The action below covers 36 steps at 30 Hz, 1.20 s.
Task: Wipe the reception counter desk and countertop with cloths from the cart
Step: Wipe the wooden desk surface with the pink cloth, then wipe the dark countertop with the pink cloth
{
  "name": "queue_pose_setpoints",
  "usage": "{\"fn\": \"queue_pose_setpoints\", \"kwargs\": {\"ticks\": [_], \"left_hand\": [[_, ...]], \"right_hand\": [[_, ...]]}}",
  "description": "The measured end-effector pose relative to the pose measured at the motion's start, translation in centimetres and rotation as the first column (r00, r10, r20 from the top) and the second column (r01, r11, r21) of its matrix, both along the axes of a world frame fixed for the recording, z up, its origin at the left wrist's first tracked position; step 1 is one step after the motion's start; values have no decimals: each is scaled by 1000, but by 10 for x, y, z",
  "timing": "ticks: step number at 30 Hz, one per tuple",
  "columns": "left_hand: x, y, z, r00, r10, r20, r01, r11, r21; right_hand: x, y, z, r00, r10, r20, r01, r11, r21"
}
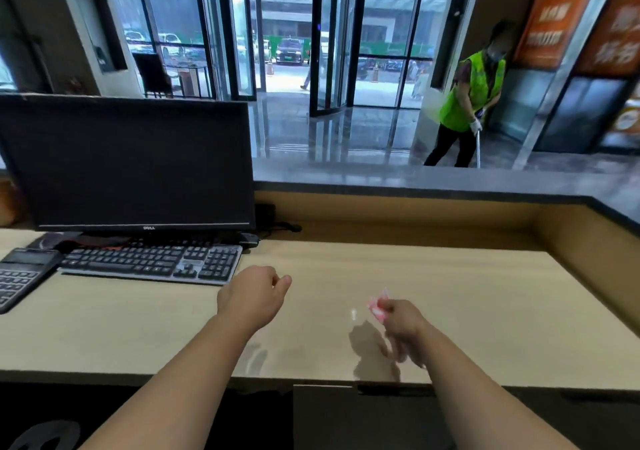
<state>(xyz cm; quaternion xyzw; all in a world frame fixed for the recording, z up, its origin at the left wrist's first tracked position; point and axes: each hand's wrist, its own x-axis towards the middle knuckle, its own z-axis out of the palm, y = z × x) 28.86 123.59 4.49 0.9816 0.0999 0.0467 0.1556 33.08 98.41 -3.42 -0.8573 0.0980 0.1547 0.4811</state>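
– now, hands first: what do you record?
– left hand (254, 292) hovers above the desk (467, 287), fingers curled into a loose fist with nothing in it. right hand (401, 318) pinches a small pink cloth (378, 306) at the fingertips. it is blurred, so i call it a cloth by judgement only. it sits low over the desk, right of centre. contact with the surface cannot be told.
– step in hand?
– judged: wiping the lower desk, about the start of a stroke. neither hand is near the raised countertop (450, 179) behind, so that part remains to do. the cart is not in view.
– obstructions?
– monitor (131, 165), keyboard (152, 262) and calculator (20, 276) occupy the left of the desk. a person in a green vest (471, 96) works the lobby floor beyond the counter. no bearing on this task.
– next move?
– the cloth wants spreading flat under the palm, then pressing down and drawing across the bare right part. the keyboard will need lifting or wiping round, minding the cables (277, 228) behind it.
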Motion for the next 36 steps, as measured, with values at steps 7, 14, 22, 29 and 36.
{"fn": "queue_pose_setpoints", "kwargs": {"ticks": [7, 14, 22, 29, 36], "left_hand": [[27, -13, 29, 999, -22, 38, 22, 1000, -18], [78, -26, 47, 996, -55, 65, 55, 998, -6], [161, -43, 63, 994, -22, 111, 25, 999, -23], [211, -57, 66, 973, 27, 229, 1, 993, -117], [233, -41, 56, 974, 61, 217, -30, 989, -144]], "right_hand": [[27, -2, 69, 997, -72, 10, 67, 959, 275], [85, -10, 111, 989, -45, 144, 4, 961, 277], [177, -24, 142, 966, -20, 259, -29, 982, 186], [262, -37, 154, 867, 111, 486, 1, 974, -225], [310, -20, 139, 863, 136, 486, 147, 853, -501]]}}
